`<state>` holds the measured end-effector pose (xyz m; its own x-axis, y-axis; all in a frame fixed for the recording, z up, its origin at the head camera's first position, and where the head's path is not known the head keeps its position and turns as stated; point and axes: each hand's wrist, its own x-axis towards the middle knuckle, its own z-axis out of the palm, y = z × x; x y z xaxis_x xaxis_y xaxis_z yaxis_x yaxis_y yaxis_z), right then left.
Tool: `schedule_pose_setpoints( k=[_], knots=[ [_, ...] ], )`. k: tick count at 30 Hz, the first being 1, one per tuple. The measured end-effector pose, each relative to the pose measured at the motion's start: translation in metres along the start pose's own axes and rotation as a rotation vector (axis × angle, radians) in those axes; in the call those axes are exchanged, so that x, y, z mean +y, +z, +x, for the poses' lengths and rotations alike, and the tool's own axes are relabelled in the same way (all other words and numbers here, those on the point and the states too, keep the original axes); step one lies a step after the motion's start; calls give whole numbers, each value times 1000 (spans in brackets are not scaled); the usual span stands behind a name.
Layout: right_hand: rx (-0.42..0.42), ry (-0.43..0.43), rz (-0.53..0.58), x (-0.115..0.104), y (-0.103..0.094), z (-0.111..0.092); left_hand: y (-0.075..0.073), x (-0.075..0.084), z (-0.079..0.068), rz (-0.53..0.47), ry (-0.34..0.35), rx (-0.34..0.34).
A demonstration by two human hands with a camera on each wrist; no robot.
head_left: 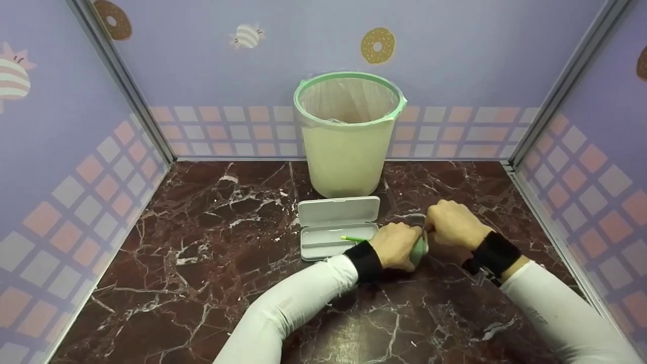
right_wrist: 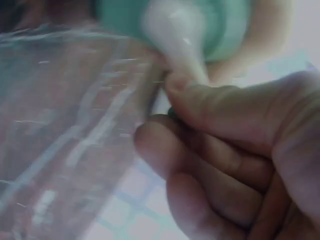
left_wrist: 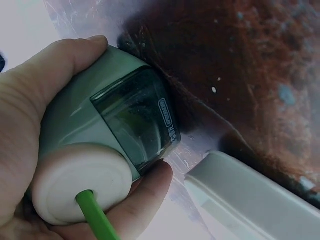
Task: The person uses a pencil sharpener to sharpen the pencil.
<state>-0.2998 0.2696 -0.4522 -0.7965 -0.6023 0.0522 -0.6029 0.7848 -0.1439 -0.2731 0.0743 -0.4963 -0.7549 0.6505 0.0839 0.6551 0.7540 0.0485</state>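
Note:
My left hand (head_left: 397, 245) grips a green pencil sharpener (left_wrist: 72, 122), thumb on one side and fingers round the other. A dark see-through shavings drawer (left_wrist: 140, 117) faces outward. A green pencil (left_wrist: 98, 217) sticks into the round pale holder (left_wrist: 82, 182) at one end of the sharpener. At the other end, my right hand (head_left: 452, 222) pinches the sharpener's crank (right_wrist: 177, 40) between thumb and curled fingers. The crank looks blurred in the right wrist view, and its knob is mostly hidden by the fingers.
Just left of my left hand, a white pencil case (head_left: 338, 212) lies with its lid raised. Behind it stands a pale bin (head_left: 349, 156) with a green rim and clear liner. Patterned walls (head_left: 227, 76) enclose the dark red marbled surface (head_left: 202, 283) on three sides.

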Motion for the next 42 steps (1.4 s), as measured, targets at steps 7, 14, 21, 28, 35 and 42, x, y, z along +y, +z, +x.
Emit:
schedule_pose_setpoints(
  k=[7,14,21,28,35,42],
  knots=[
    [-113,-36,161,15,30,3,3,2,0,10,7,14],
    [-87,-114,247,18,36,0,0,-1,0,-1,-6,-1],
    [-92,-98,288,19,40,-7,2,0,0,2,-8,10],
    [-120,-64,352,16,43,-14,1,-1,-1,-11,-17,8],
    [-170,-56,437,16,45,-15,-1,-2,-1,-5,-37,11],
    [-224,-85,507,16,42,-20,1,2,0,1,-66,3]
  ],
)
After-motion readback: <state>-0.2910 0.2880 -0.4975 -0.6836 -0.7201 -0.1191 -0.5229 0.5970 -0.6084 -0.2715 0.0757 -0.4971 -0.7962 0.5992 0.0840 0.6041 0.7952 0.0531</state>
